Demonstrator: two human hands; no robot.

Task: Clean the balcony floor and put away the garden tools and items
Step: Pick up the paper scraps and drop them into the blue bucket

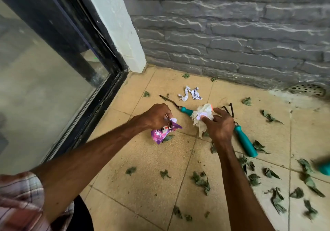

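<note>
Farthest left stands a glass door (44,80) in a black frame, with a white post (121,25) beside it and a grey stone wall (232,34) running on to the right.

The left hand (157,116) hangs over the tiled floor (142,186), its fingers (167,119) pinched tight on a crumpled purple wrapper (160,134) that droops below them. A plaid sleeve (21,200) shows at the bottom left corner.

Beyond and between the two sets of fingers, a crumpled white paper scrap (190,93) lies on the tile.

A thin weeder (178,106) with a teal handle lies just past the left fingers, its handle end running under a wad of white paper (203,118). The right hand (220,125) grips that wad, fingers (208,119) closed around it.

Just right of the right fingers lies a hand rake (244,139), black tines pointing toward the wall, teal handle pointing back toward the person. Its neck passes behind the right hand.

Dry green leaves (201,181) are scattered across the tiles, thickest to the right of the right fingers. Another teal object (324,167), blurred, shows at the right edge. A round drain cover (307,89) sits at the foot of the wall, far right.
</note>
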